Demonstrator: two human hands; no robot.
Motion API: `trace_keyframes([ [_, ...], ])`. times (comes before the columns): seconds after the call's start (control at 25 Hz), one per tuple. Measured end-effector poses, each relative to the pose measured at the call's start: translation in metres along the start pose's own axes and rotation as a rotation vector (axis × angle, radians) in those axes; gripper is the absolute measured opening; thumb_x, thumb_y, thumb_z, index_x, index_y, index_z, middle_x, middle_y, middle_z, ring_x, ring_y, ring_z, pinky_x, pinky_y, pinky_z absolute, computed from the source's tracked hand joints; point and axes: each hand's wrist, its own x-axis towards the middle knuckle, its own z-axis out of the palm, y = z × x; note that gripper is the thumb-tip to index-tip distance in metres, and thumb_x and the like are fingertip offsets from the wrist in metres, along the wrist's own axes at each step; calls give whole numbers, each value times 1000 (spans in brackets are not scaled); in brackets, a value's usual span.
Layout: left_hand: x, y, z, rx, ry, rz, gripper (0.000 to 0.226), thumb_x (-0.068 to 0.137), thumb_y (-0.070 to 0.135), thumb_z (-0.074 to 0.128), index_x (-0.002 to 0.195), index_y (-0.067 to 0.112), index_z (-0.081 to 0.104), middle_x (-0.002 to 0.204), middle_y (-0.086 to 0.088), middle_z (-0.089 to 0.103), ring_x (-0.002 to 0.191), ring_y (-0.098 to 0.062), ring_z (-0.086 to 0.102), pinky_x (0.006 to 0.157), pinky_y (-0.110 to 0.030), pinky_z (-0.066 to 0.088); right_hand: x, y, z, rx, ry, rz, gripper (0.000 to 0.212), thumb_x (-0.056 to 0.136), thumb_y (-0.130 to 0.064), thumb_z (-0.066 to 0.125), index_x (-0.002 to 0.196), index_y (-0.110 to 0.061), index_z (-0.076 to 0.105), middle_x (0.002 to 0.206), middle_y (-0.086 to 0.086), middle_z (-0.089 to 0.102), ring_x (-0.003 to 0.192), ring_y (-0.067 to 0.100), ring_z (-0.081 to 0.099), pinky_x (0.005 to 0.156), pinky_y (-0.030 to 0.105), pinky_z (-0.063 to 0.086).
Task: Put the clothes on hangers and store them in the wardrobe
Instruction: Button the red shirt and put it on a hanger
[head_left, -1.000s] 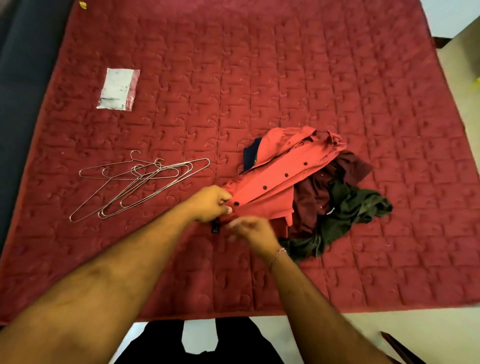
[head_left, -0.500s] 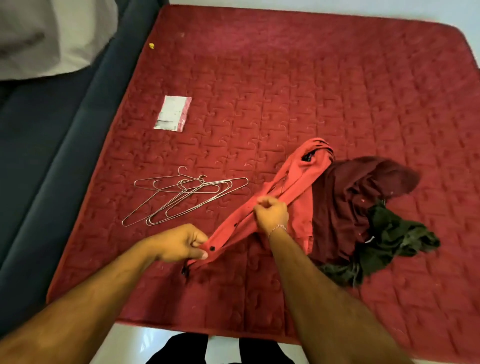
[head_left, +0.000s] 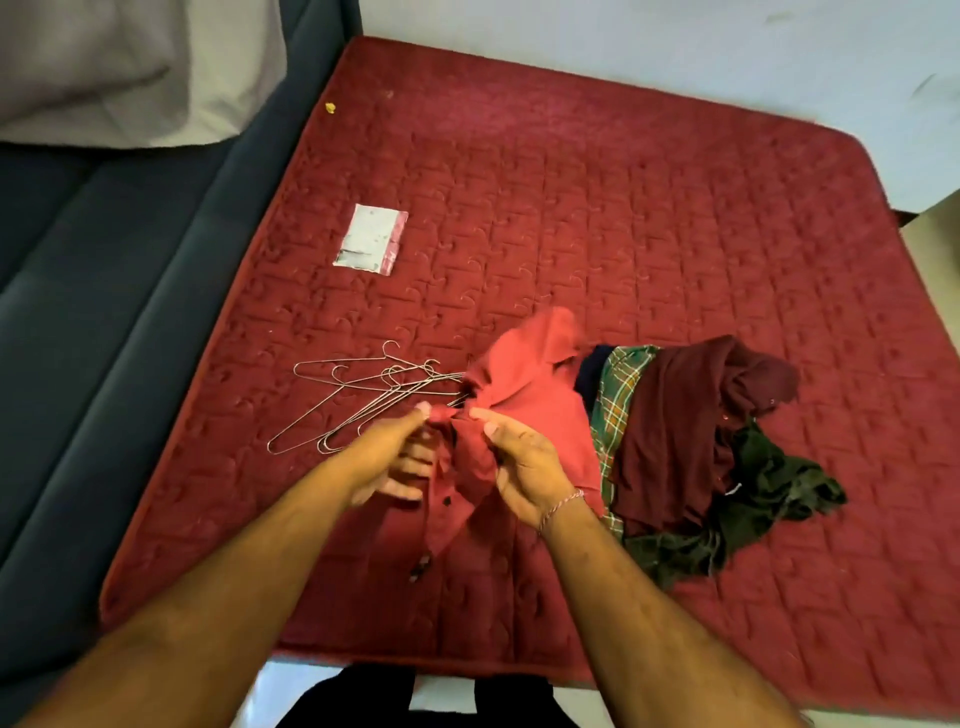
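I hold a red button shirt (head_left: 524, 384) up off the red quilted mattress (head_left: 623, 234). My left hand (head_left: 395, 457) and my right hand (head_left: 514, 457) both pinch its bunched fabric close together near the top. The shirt's buttoned edge hangs down between my arms. Several wire hangers (head_left: 363, 400) lie on the mattress just left of the shirt, which covers their right ends. To the right lies a pile: a green plaid garment (head_left: 618, 395), a maroon garment (head_left: 685, 421) and a dark green garment (head_left: 753, 499).
A small plastic packet (head_left: 371, 239) lies on the mattress further back. A dark blue sofa (head_left: 104, 338) with a pale cushion (head_left: 130, 67) runs along the left. A white wall (head_left: 675, 52) stands behind the mattress. No wardrobe is in view.
My hands came together and lifted the red shirt off the pile, bunching it over the hangers' ends. A green plaid garment is now uncovered. My head tilted up and left.
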Motion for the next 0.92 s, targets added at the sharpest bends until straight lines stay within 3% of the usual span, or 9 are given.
trace_keyframes([
  [0.12, 22, -4, -5, -267, 99, -91, 59, 93, 72, 50, 101, 17, 72, 93, -9, 73, 83, -27, 68, 87, -50, 56, -29, -3, 32, -45, -93, -30, 43, 91, -10, 64, 128, 12, 61, 119, 20, 71, 108, 26, 69, 101, 39, 52],
  [0.24, 31, 12, -13, -534, 137, 75, 32, 101, 42, 59, 94, 13, 71, 88, -10, 72, 78, -24, 68, 76, -37, 55, -43, -9, 44, -149, -140, -33, 36, 94, -12, 61, 123, 10, 66, 114, 18, 73, 105, 24, 70, 97, 37, 55],
  [0.32, 34, 31, -23, -312, 365, 236, 11, 96, 14, 66, 98, 10, 76, 92, -13, 75, 85, -23, 66, 75, -34, 52, -51, -11, 43, -199, -165, 2, 38, 92, -18, 65, 119, 8, 68, 112, 16, 74, 100, 20, 70, 92, 32, 55],
  [0.4, 29, 48, -36, 99, 677, 383, 23, 89, 10, 67, 108, 15, 80, 103, -12, 78, 90, -26, 70, 81, -33, 53, -51, -8, 35, -281, -141, 52, 38, 87, -25, 71, 112, 3, 74, 108, 15, 74, 95, 17, 69, 86, 25, 54],
  [0.48, 19, 67, -44, 208, 839, 555, 30, 86, 8, 63, 107, 19, 81, 105, -9, 79, 96, -30, 73, 88, -35, 56, -50, -5, 31, -466, -124, 179, 30, 87, -28, 72, 105, -6, 79, 101, 17, 70, 87, 22, 62, 74, 26, 52],
  [0.6, -1, 102, -38, -45, 695, 798, 40, 83, -5, 53, 104, 15, 81, 101, -4, 78, 94, -20, 73, 95, -34, 57, -45, -2, 27, -1235, -150, 220, 22, 89, -30, 73, 102, -13, 78, 94, 16, 65, 84, 26, 61, 79, 36, 52],
  [0.68, -20, 121, -35, -60, 565, 845, 43, 86, -8, 52, 109, 15, 79, 106, -2, 76, 90, -8, 69, 94, -27, 56, -38, -5, 27, -1615, 38, -122, 27, 87, -24, 73, 113, -15, 72, 111, 8, 70, 96, 27, 67, 92, 36, 53],
  [0.8, -56, 137, -42, 243, 294, 904, 49, 85, -14, 50, 107, 20, 78, 108, 6, 78, 90, -2, 68, 90, -19, 51, -21, -36, 37, -1310, 317, -537, 51, 86, -15, 72, 136, -17, 59, 128, 3, 60, 97, 22, 66, 97, 37, 52],
  [0.92, -101, 149, -45, 564, 63, 973, 50, 72, -7, 48, 90, 26, 81, 90, 14, 79, 88, -1, 71, 84, -14, 50, 12, -80, 51, -1319, 283, -670, 67, 85, -12, 70, 148, -24, 48, 140, 2, 45, 117, 22, 57, 108, 37, 46],
])
